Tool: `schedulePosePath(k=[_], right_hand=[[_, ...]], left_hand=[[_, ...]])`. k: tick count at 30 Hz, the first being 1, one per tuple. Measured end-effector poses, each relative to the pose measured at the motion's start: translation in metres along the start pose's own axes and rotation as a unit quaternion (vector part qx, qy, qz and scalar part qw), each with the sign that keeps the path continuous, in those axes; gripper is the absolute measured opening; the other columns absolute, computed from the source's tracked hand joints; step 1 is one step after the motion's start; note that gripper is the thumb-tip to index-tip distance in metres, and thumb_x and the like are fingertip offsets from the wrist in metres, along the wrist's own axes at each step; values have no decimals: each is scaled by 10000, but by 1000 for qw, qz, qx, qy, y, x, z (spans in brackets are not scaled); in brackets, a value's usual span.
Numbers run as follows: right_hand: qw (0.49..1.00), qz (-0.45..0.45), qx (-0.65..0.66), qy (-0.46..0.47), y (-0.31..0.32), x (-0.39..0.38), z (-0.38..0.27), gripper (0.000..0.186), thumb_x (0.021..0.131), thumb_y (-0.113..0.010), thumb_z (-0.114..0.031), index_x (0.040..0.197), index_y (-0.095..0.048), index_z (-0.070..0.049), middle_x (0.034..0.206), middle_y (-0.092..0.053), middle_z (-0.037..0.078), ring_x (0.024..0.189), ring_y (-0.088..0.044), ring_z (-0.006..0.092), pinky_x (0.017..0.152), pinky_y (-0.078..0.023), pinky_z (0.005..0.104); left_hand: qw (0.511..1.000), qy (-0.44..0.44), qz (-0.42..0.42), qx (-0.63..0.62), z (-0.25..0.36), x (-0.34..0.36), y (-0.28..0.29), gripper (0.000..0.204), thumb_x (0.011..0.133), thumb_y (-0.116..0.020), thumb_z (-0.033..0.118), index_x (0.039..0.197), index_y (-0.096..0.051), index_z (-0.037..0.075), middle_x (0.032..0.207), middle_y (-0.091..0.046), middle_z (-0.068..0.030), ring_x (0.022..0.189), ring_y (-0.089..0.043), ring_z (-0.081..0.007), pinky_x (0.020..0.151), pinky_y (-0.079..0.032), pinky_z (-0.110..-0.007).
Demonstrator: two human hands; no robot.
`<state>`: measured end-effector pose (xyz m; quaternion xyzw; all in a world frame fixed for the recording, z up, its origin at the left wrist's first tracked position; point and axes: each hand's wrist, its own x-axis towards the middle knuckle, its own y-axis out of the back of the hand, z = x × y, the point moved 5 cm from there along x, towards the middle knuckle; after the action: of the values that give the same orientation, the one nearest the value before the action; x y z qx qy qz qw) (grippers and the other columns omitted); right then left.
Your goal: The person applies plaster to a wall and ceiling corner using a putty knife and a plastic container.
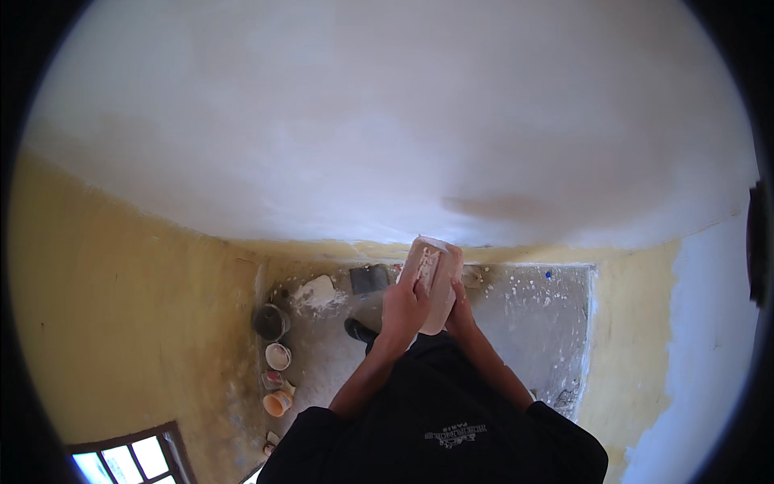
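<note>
The person's two hands hold a pale pinkish rectangular block (443,292) with rounded corners out in front of the dark shirt (451,403), above the floor (516,339). The left hand (405,313) has its fingers closed around the block's left side, near a raised strip smeared with whitish material; the right hand (460,311) grips the lower right edge, most of its fingers hidden behind. The block is tilted, its upper end toward the white-coated wall (387,121); whether it touches that wall I cannot tell. Below on the left, a black bucket (271,322), a white tub (278,356) and an orange container (278,402) stand in a row beside the yellow wall (137,298). A dark square piece (369,279) lies near a white patch (316,292) on the floor.
</note>
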<state>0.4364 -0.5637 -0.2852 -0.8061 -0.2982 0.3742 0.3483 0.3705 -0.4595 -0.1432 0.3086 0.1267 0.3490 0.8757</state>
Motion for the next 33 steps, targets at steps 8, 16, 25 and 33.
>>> schedulePosePath(k=[8,16,25,33], right_hand=[[998,-11,-20,-52,4,16,1,505,966,-480,-323,1371,-379,-37,1267,-545,129,1153,-562,247,980,-465,395],[996,-31,-49,-67,-18,9,-8,483,988,-444,-364,1350,-412,-44,1263,-550,128,1152,-566,261,975,-478,413],[992,-62,-48,-99,-34,5,-23,476,976,-496,-392,1332,-457,-78,1268,-561,88,1164,-553,239,998,-455,415],[989,-110,-102,-13,-45,3,-18,469,1002,-427,-389,1344,-440,-69,1273,-552,90,1204,-529,232,1032,-430,399]], left_hand=[[999,47,26,5,-15,-3,8,198,876,-557,63,1022,-625,-52,862,-660,-273,801,-668,-402,726,-528,-421],[873,159,-38,-460,-85,-33,29,326,929,-530,9,1250,-519,-44,1095,-653,-102,965,-653,-173,836,-522,-299],[715,150,11,-682,-91,-72,37,353,944,-502,14,1296,-479,-4,1122,-619,-63,1006,-617,-153,889,-501,-292],[645,125,272,-703,-216,-33,79,267,954,-517,18,1220,-540,13,1061,-611,-56,943,-609,-151,843,-513,-286]])
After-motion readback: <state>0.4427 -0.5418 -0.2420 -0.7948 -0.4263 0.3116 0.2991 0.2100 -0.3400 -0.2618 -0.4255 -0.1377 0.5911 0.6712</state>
